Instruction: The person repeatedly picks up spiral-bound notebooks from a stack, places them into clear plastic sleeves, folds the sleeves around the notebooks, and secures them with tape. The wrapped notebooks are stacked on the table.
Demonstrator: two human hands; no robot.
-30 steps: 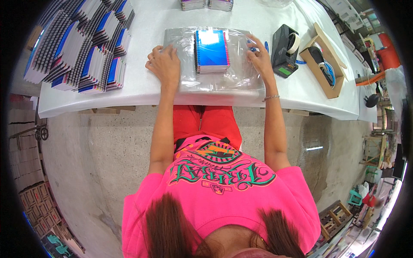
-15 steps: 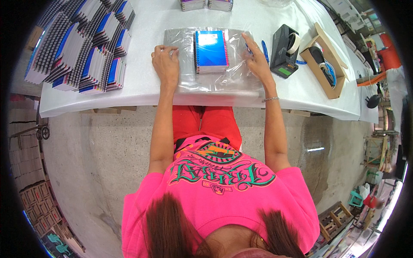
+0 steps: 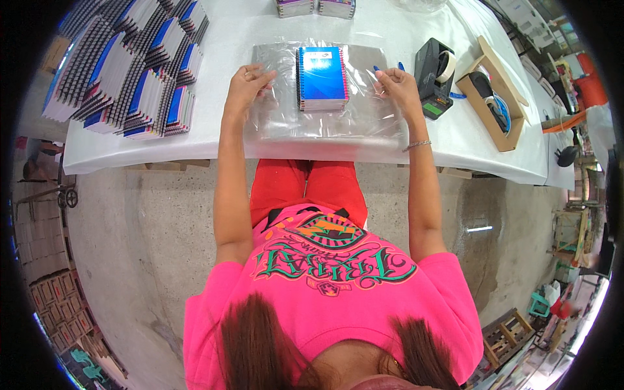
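A stack of spiral-bound notebooks [image 3: 322,78] with a shiny blue cover on top lies in the middle of a clear plastic sheet [image 3: 279,125]. The sheet is spread on the white-covered table in front of me. At its left edge, my left hand [image 3: 244,91] pinches the plastic between thumb and fingers. My right hand [image 3: 403,92] pinches the opposite edge, its fingers bent. Neither hand touches the notebooks. A blue pen [image 3: 400,66] is partly visible just beyond my right fingers.
Tall rows of spiral notebooks [image 3: 130,71] crowd the table's left side. To the right stand a black tape dispenser [image 3: 429,75] with a tape roll and an open cardboard box [image 3: 513,133] holding dark and blue items. Two more notebook stacks [image 3: 337,9] sit at the far edge.
My left hand has shifted slightly left, its fingers now pinching the sheet's edge. My right hand's stretched fingers have drawn in and closed on the plastic.
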